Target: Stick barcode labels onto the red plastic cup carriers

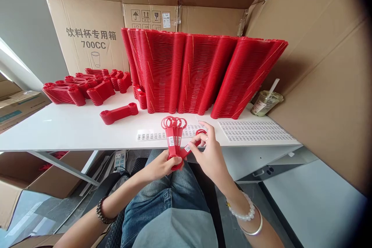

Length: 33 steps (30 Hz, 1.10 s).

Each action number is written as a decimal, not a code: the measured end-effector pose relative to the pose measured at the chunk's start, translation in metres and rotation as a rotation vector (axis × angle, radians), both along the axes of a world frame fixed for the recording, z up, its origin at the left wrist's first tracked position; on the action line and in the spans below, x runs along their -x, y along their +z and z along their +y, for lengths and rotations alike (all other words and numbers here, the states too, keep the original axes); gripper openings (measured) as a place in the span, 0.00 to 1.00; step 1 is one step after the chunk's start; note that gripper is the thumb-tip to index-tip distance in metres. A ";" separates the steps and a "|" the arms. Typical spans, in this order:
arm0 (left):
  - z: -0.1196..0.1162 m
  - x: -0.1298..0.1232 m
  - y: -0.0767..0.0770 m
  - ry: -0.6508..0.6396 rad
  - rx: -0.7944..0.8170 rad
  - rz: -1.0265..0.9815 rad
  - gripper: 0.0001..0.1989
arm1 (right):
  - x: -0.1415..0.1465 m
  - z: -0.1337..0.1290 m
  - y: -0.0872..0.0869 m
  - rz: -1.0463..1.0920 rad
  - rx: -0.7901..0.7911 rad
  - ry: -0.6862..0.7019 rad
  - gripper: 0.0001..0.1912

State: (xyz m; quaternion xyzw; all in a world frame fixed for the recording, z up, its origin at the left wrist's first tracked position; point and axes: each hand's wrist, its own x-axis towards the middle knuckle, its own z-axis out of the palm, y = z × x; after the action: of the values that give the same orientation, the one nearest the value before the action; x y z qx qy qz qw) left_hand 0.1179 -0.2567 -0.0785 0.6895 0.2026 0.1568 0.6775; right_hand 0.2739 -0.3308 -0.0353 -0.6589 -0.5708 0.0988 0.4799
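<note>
My left hand [167, 162] is closed round the lower end of a fanned bundle of red plastic pieces [173, 135], whose ringed ends point up; white barcode labels show on some of them. One red piece [190, 147] angles out to the right, with a label on it. The thumb and a finger of my right hand [209, 149] are at this piece near its ring, and the index finger is raised. Beneath the bundle and my right hand lies a sheet of small barcode labels [151, 135] at the table's front edge.
Tall stacks of red pieces [165, 73] stand at the table's back. Bundles of red pieces [101, 92] lie at left, with one bundle [119, 114] nearer. At right are another label sheet [255, 131] and a drink cup [264, 102]. Cardboard [95, 27] encloses the back and right.
</note>
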 end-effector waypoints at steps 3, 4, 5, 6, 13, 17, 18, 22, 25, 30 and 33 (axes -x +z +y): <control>-0.001 -0.002 -0.002 0.015 0.023 -0.028 0.13 | 0.004 0.001 -0.006 -0.163 -0.047 -0.046 0.27; -0.002 -0.002 -0.004 0.025 0.029 -0.041 0.13 | 0.007 0.001 -0.008 -0.249 -0.063 -0.079 0.26; -0.002 -0.003 -0.005 0.034 0.030 -0.055 0.13 | 0.010 0.001 -0.010 -0.345 -0.075 -0.117 0.25; -0.002 -0.004 -0.007 0.041 0.028 -0.071 0.13 | 0.013 0.001 -0.011 -0.442 -0.085 -0.159 0.23; -0.001 -0.004 -0.006 0.115 0.027 -0.100 0.13 | 0.007 0.007 -0.008 -0.704 -0.137 -0.445 0.31; -0.001 -0.002 -0.001 0.133 -0.032 -0.089 0.14 | 0.009 0.008 -0.009 -0.581 -0.191 -0.378 0.39; -0.001 -0.001 0.000 0.140 -0.049 -0.075 0.15 | 0.012 0.007 -0.010 -0.572 -0.191 -0.327 0.40; 0.000 -0.003 -0.003 0.136 -0.025 -0.062 0.15 | 0.013 0.007 -0.010 -0.572 -0.190 -0.286 0.40; 0.001 -0.005 -0.005 0.123 0.037 -0.073 0.15 | -0.003 0.011 -0.006 -0.484 -0.199 -0.367 0.37; 0.003 -0.005 -0.009 0.115 -0.041 -0.059 0.13 | -0.032 0.019 -0.003 -0.266 -0.189 -0.334 0.34; 0.003 -0.004 -0.011 0.109 -0.132 -0.059 0.10 | -0.036 0.019 -0.002 -0.253 -0.230 -0.334 0.32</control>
State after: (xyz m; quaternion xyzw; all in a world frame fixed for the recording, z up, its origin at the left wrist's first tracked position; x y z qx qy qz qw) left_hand 0.1221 -0.2533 -0.0893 0.7157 0.2089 0.2267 0.6267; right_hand 0.3098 -0.3120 -0.0375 -0.6924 -0.5170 -0.1307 0.4861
